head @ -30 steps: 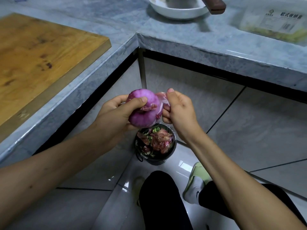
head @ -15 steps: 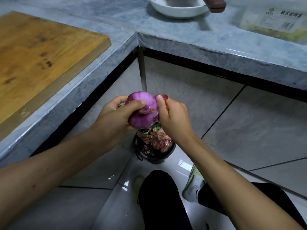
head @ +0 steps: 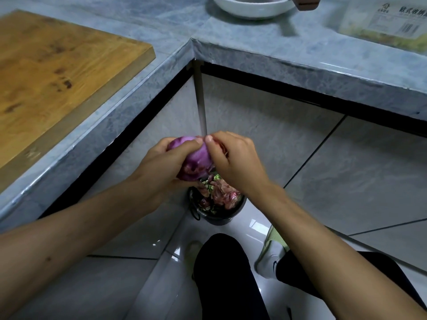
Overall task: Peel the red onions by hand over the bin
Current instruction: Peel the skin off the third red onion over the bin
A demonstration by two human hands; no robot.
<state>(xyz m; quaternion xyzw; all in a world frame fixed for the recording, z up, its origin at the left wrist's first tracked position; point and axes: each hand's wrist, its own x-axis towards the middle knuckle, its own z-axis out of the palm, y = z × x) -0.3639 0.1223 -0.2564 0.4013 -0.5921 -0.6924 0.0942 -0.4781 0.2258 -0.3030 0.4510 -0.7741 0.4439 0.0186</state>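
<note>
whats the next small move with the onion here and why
Probably pull the skin away with the right hand and let it fall. The left hand grips the onion above the bin, and the right fingers pinch at its top, where skin looks loose.

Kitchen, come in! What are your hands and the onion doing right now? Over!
Left hand grips red onion. Right hand pinches skin at its top. Bin of peels directly below. Nothing in the way.
</note>
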